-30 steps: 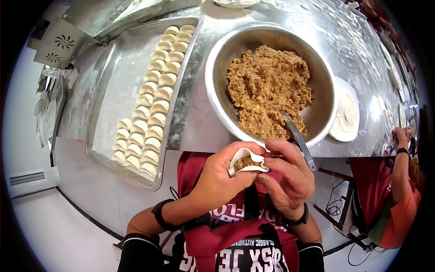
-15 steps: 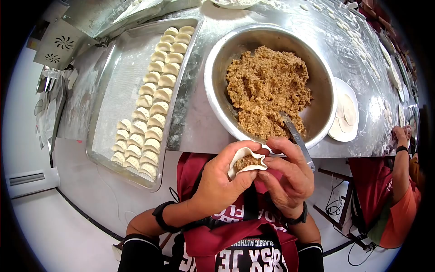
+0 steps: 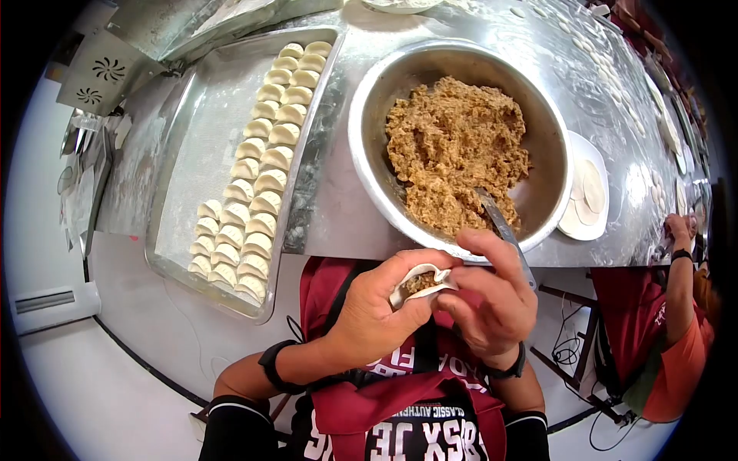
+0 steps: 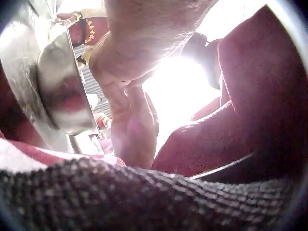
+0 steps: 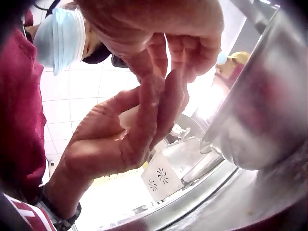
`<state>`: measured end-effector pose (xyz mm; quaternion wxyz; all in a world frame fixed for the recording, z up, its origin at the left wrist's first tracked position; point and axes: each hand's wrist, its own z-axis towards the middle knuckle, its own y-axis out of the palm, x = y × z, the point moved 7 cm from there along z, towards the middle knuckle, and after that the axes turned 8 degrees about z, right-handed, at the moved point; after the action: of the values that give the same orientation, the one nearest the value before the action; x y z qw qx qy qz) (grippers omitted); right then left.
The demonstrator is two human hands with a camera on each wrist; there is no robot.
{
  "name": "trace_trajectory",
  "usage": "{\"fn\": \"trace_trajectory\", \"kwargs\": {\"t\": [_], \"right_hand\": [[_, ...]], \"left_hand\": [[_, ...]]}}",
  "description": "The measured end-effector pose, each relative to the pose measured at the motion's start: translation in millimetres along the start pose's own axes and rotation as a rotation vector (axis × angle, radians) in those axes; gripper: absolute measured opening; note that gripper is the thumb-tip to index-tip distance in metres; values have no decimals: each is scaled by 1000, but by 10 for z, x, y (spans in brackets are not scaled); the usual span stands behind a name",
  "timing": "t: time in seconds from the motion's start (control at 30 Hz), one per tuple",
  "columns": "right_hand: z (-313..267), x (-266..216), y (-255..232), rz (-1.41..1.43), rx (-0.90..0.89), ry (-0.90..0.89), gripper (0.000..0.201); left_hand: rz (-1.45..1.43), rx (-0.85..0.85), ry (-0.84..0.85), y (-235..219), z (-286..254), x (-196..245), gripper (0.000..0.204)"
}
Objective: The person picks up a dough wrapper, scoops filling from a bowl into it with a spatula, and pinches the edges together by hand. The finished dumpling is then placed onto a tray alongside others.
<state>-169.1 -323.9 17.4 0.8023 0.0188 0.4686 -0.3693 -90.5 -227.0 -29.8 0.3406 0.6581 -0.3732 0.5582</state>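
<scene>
A half-folded dumpling (image 3: 421, 283), its brown filling showing through the open top, is held in front of the apron at the table's edge. My left hand (image 3: 373, 307) curls round it, thumb on the near side and fingers on the far side. At the pleated right end, my right hand (image 3: 496, 307) pinches the edge of the wrapper. In the right wrist view the left hand (image 5: 113, 134) and right hand (image 5: 168, 29) meet at the fingertips, which mostly hide the dumpling. The left wrist view shows no dumpling behind the hands.
Beyond the hands stands a steel bowl (image 3: 361, 154) of brown filling (image 3: 453, 146), a flat metal handle (image 3: 507, 230) leaning over its rim. A metal tray (image 3: 196, 138) on the left carries rows of dumplings (image 3: 269, 180). Right of the bowl, a white plate (image 3: 603, 173) holds round wrappers (image 3: 590, 188).
The dumpling's opening has narrowed and it has dropped slightly towards me. My right hand's index finger has lifted off the wrapper; my left hand keeps its hold.
</scene>
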Motion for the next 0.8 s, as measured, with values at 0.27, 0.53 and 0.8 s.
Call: {"fn": "trace_trajectory", "kwargs": {"t": [0.27, 0.53, 0.8], "right_hand": [[-16, 125, 13, 148, 20, 98, 24], [41, 34, 8, 70, 32, 19, 20], [29, 38, 31, 62, 8, -92, 23]], "left_hand": [[-24, -52, -36, 6, 14, 35, 38], [-18, -36, 21, -16, 16, 9, 39], [4, -45, 74, 2, 10, 59, 36]]}}
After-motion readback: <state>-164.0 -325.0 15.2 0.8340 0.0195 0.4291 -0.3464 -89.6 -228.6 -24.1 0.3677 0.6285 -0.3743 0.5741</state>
